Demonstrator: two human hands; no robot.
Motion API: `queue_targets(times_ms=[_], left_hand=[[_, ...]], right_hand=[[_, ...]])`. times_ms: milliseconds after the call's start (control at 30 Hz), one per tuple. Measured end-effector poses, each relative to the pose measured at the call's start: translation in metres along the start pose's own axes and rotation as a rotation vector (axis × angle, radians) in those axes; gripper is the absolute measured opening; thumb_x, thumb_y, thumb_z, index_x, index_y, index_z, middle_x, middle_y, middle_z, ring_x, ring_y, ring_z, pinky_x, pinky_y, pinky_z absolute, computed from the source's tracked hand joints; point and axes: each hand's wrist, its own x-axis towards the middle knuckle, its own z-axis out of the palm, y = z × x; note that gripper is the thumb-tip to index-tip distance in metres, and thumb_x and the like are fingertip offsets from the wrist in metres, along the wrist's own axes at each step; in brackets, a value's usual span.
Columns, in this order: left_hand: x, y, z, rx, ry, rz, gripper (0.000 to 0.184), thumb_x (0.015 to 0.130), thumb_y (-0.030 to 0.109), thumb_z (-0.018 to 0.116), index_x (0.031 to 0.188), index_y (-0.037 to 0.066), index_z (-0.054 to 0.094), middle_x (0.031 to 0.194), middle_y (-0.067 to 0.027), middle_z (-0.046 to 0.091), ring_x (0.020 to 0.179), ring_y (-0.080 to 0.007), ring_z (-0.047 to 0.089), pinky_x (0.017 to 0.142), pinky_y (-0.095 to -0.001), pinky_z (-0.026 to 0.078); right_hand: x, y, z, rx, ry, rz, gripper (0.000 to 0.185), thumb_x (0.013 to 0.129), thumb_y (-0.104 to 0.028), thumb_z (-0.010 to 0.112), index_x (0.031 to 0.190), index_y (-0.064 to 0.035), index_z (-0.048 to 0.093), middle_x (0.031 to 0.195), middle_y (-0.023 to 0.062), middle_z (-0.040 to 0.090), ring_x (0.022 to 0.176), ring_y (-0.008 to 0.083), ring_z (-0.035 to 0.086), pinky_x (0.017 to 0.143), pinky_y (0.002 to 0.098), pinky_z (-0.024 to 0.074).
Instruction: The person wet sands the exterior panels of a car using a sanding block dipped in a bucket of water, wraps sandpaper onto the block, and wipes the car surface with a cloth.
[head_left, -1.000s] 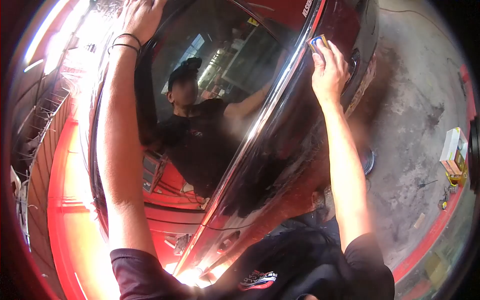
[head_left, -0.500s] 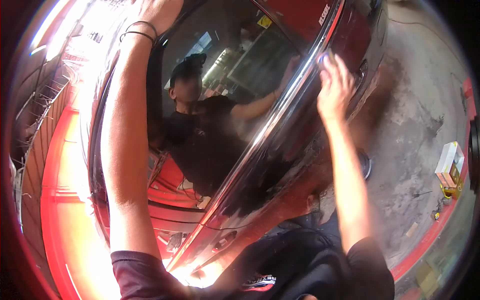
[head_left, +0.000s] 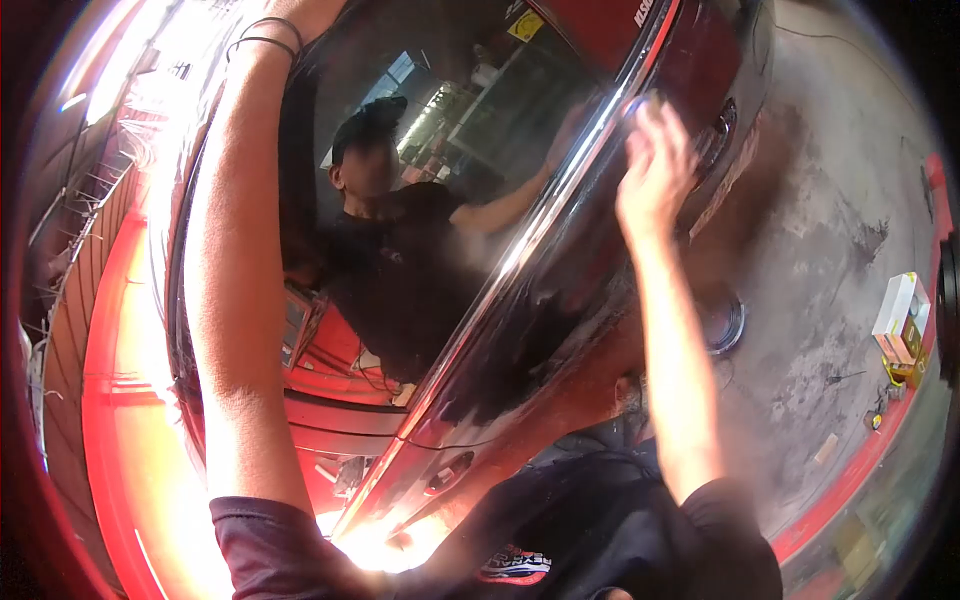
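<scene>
A dark, glossy car door panel (head_left: 560,310) lies under my right arm, below a chrome trim strip (head_left: 520,250) that edges the tinted window (head_left: 450,130). My right hand (head_left: 655,165) is on the panel close to the strip, fingers bent around a small piece with a bluish shine (head_left: 637,104), its kind unclear. Just right of that hand is a door handle (head_left: 716,135). My left hand (head_left: 305,12) reaches to the top edge of the view, near the window's upper frame; its fingers are out of sight. Dark bands circle the left wrist.
A bright red car body (head_left: 115,400) stands at far left. On the grey floor (head_left: 800,300) at right are a white and yellow box (head_left: 902,305) and a small block (head_left: 826,448), beside a red edge (head_left: 840,500). The window mirrors a person in a cap.
The view has shifted slightly. My right hand has moved a little left, closer to the chrome strip, and more of the door handle shows. My left arm stays raised along the window.
</scene>
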Motion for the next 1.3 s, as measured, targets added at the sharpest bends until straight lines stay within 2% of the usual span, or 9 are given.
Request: queue_targets(times_ms=[167,400,533,667,867,1000,1067,1133,1300], left_hand=[[-0.002,-0.006,0.003,0.141,0.034,0.038,0.064,0.12,0.048,0.05,0.165,0.003,0.057,0.176,-0.0247,0.05,0.166,-0.0418,0.042,0.139,-0.0508,0.03],[0.0,-0.004,0.003,0.088,0.025,0.027,0.065,0.121,0.049,0.049,0.167,0.003,0.055,0.177,-0.0241,0.049,0.167,-0.0406,0.041,0.14,-0.0504,0.027],[0.001,-0.016,0.01,0.101,0.04,0.044,0.065,0.121,0.048,0.049,0.168,0.003,0.053,0.177,-0.0244,0.049,0.167,-0.0407,0.041,0.14,-0.0506,0.028],[-0.002,-0.016,0.013,0.144,0.042,0.034,0.065,0.121,0.047,0.049,0.169,0.003,0.051,0.177,-0.0251,0.048,0.167,-0.0416,0.041,0.14,-0.0508,0.029],[-0.001,-0.007,0.003,0.028,0.0,0.012,0.065,0.121,0.048,0.051,0.17,0.005,0.05,0.177,-0.0258,0.047,0.166,-0.0435,0.042,0.138,-0.0513,0.032],[-0.004,0.003,0.0,-0.001,-0.025,-0.013,0.065,0.121,0.048,0.051,0.171,0.006,0.051,0.177,-0.0256,0.048,0.165,-0.0439,0.043,0.137,-0.0521,0.033],[-0.007,0.009,-0.01,0.039,-0.042,-0.029,0.066,0.12,0.048,0.051,0.171,0.007,0.05,0.176,-0.0253,0.049,0.164,-0.0443,0.044,0.137,-0.0527,0.033],[-0.009,0.023,-0.02,0.134,-0.048,-0.032,0.065,0.12,0.048,0.05,0.17,0.007,0.052,0.175,-0.0243,0.051,0.163,-0.0442,0.047,0.136,-0.0535,0.035],[-0.013,-0.012,-0.002,0.139,0.024,0.029,0.07,0.118,0.06,0.046,0.174,0.017,0.048,0.181,-0.0181,0.046,0.167,-0.0387,0.042,0.137,-0.0573,0.03]], right_hand=[[-0.192,-0.138,-0.081,0.031,-0.342,-0.009,0.039,0.105,-0.02,0.081,0.142,-0.0316,0.08,0.155,0.0099,0.07,0.138,0.0353,0.064,0.115,0.053,0.0481],[0.02,0.03,-0.002,-0.054,-0.052,0.015,0.039,0.112,-0.015,0.069,0.151,-0.0176,0.076,0.159,0.0156,0.068,0.137,0.0421,0.065,0.115,0.0552,0.0486],[-0.049,-0.044,-0.019,-0.007,-0.022,0.031,0.042,0.108,-0.009,0.073,0.149,-0.0143,0.076,0.157,0.0192,0.068,0.134,0.0426,0.065,0.116,0.0545,0.0492],[-0.187,-0.12,-0.074,0.02,-0.317,-0.001,0.035,0.104,-0.026,0.082,0.137,-0.0373,0.082,0.155,0.0053,0.071,0.144,0.0321,0.062,0.117,0.0499,0.0424],[0.024,0.045,-0.005,-0.062,-0.082,0.038,0.042,0.109,-0.016,0.073,0.15,-0.0251,0.074,0.163,0.008,0.066,0.143,0.0412,0.061,0.116,0.0606,0.0476],[-0.027,-0.006,-0.018,-0.089,-0.091,-0.01,0.044,0.109,-0.021,0.078,0.151,-0.0317,0.073,0.16,0.0058,0.068,0.139,0.0394,0.062,0.114,0.0577,0.0473],[-0.104,-0.082,-0.054,0.272,-0.231,0.315,0.045,0.108,-0.025,0.079,0.15,-0.0395,0.074,0.157,0.0017,0.069,0.139,0.0345,0.061,0.115,0.0517,0.045],[-0.146,-0.106,-0.084,-0.038,-0.414,-0.107,0.044,0.107,-0.03,0.079,0.148,-0.0448,0.075,0.161,-0.0018,0.067,0.143,0.0303,0.06,0.12,0.0514,0.0396],[0.019,0.018,-0.045,-0.177,-0.362,-0.13,0.043,0.107,-0.012,0.069,0.143,-0.0321,0.078,0.164,0.0032,0.063,0.147,0.0329,0.058,0.12,0.0629,0.0412]])
